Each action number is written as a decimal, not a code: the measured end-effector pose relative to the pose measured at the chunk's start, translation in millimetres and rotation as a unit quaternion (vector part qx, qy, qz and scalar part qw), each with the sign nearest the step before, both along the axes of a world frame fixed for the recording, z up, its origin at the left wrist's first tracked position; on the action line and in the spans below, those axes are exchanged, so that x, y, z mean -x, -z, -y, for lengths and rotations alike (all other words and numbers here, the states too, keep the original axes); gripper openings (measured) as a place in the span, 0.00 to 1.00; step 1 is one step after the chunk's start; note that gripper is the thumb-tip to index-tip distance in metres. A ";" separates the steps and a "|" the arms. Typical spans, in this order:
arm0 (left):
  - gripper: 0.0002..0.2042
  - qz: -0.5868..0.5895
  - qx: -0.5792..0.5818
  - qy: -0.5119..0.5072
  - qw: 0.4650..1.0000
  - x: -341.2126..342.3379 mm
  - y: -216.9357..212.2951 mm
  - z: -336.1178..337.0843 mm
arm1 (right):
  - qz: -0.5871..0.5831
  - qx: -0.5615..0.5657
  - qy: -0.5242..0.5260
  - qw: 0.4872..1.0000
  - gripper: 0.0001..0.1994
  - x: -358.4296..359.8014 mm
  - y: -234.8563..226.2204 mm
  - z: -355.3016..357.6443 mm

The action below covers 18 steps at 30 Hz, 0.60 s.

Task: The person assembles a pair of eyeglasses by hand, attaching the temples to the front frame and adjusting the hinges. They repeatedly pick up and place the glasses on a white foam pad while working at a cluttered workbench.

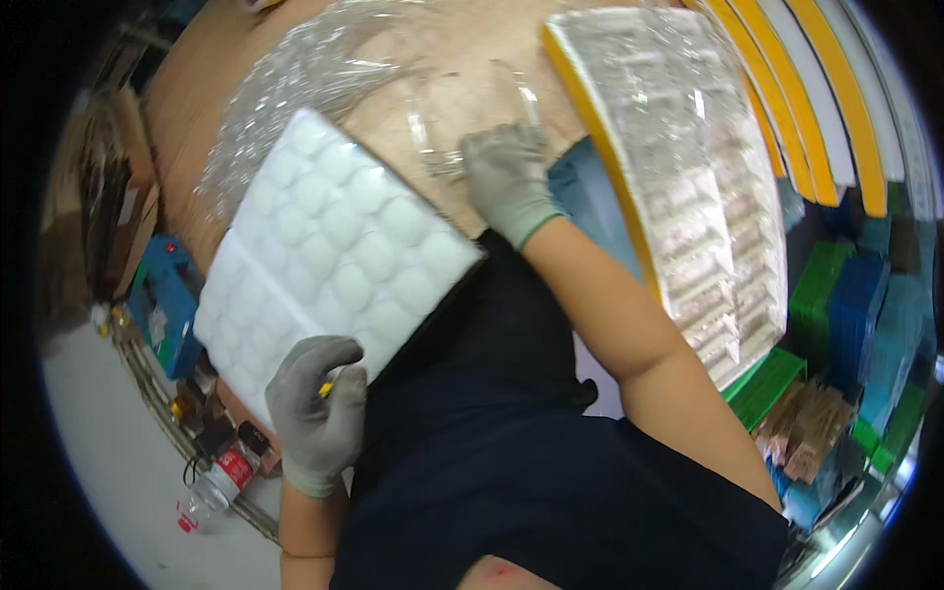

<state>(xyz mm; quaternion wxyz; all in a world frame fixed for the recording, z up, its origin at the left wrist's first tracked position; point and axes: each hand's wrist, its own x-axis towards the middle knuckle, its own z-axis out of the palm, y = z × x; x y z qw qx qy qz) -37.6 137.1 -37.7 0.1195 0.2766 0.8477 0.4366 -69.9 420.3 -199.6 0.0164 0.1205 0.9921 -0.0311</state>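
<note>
My left hand (320, 413), in a grey glove, is curled at the near edge of a white panel (344, 236) covered in rounded bumps. A small yellow thing (326, 389) shows between its thumb and fingers; the rest of it is hidden. My right hand (506, 182), gloved too, is closed in a fist beyond the panel's right corner. A clear plastic piece (442, 162) shows on both sides of its knuckles. How the fingers grip it is hidden. The bumpy panel lies tilted on the brown tabletop, its near right edge against my dark clothing.
Crumpled clear plastic wrap (295, 88) lies beyond the panel. To the right, a yellow-edged ribbed panel (688, 187) is partly under clear film, with several yellow-and-white strips (816, 98) behind. A blue box (165, 305) and a plastic bottle (218, 487) are at left. Green bins (818, 290) stand at right.
</note>
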 end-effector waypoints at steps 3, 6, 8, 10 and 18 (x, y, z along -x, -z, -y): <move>0.05 0.031 -0.001 0.002 1.000 -11.8 1.2 -22.2 | -0.090 0.047 -0.040 0.994 0.09 -32.7 -6.0 -15.1; 0.05 0.037 0.008 0.055 0.998 -14.4 1.8 -46.8 | -0.225 0.069 -0.066 0.970 0.09 -87.3 -41.6 -45.9; 0.05 0.051 0.020 0.060 0.997 -19.7 -0.1 -64.6 | -0.315 0.084 -0.063 0.943 0.16 -135.4 -46.8 -94.3; 0.05 0.079 0.032 0.058 0.995 -30.6 -0.1 -75.2 | -0.407 0.010 -0.079 0.910 0.25 -179.9 -43.6 -171.8; 0.10 0.296 0.014 0.026 0.955 -60.9 -16.4 -117.4 | -0.176 -0.113 0.017 0.978 0.17 -238.8 2.3 -341.7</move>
